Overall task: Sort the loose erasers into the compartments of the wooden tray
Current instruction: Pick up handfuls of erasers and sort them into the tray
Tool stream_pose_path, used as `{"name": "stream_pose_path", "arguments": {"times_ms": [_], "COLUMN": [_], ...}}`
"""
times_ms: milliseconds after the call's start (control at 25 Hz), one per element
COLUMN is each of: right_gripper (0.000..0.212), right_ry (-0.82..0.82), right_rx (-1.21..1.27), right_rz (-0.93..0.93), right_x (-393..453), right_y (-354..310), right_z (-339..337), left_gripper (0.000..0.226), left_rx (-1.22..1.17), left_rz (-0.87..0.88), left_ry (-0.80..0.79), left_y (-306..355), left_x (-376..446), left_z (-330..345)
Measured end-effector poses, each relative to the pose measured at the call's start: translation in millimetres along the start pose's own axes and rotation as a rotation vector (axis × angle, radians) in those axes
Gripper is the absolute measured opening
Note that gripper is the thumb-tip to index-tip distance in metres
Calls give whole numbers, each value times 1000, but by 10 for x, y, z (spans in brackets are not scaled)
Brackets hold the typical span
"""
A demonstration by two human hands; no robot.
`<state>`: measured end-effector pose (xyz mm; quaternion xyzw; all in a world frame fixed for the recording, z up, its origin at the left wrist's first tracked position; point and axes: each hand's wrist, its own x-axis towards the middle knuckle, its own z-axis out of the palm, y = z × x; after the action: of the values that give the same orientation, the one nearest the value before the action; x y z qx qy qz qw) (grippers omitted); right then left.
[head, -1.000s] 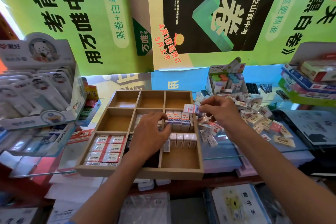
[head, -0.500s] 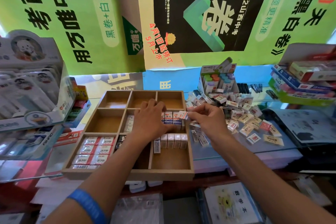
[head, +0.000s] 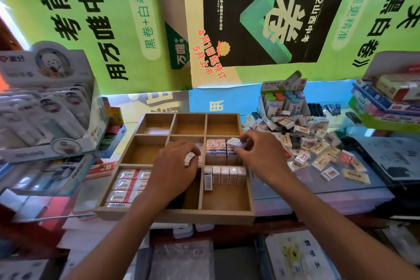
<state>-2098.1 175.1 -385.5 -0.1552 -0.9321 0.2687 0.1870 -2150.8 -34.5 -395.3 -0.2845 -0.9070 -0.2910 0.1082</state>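
Note:
The wooden tray (head: 175, 213) with nine compartments lies on the glass counter. My right hand (head: 261, 157) pinches a white and blue eraser (head: 234, 143) over the middle right compartment, where a row of like erasers (head: 216, 149) stands. My left hand (head: 175, 168) is over the middle compartment, fingers curled around a white eraser (head: 190, 158). The near left compartment holds red and white 2B erasers (head: 127, 185). A row of white erasers (head: 227, 175) stands in the near right compartment. A heap of loose erasers (head: 311, 143) lies to the right of the tray.
A display box of colourful items (head: 281, 100) stands behind the heap. Packaged stationery (head: 45, 109) is stacked at the left, boxes (head: 386, 102) at the right. The three far compartments and the middle left one hold nothing. Posters cover the back wall.
My right hand has carried the white and blue eraser from the heap's edge leftward over the middle right compartment. My left hand stayed over the middle compartment, shifting slightly.

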Motion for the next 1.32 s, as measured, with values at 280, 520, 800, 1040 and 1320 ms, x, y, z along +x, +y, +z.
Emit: {"name": "stream_pose_path", "arguments": {"times_ms": [280,520,800,1040,1320], "right_gripper": [22,20,19,6,22], "right_ry": [112,-117,-445,-532,-300], "right_rx": [-143,47,180,148,-339], "right_rz": [-221,-73,-100,-37,-98], "right_x": [-91,-38,66,106,100], "right_y": [-269,-292,-133,-219,-281], "right_z": [264,169,-147,-52,-5], "left_gripper": [36,28,35,33,50], "left_rx": [-49,2,-62,-59,-67], "left_rz": [303,397,309,290,291], "left_ry": [-217,-298,-273,-291,-275], "left_y": [-112,-226,-178,-182,-209], "left_x": [-416,-584,-624,-638,-634], "left_z": [-291,-231,-169,-170,-153]}}
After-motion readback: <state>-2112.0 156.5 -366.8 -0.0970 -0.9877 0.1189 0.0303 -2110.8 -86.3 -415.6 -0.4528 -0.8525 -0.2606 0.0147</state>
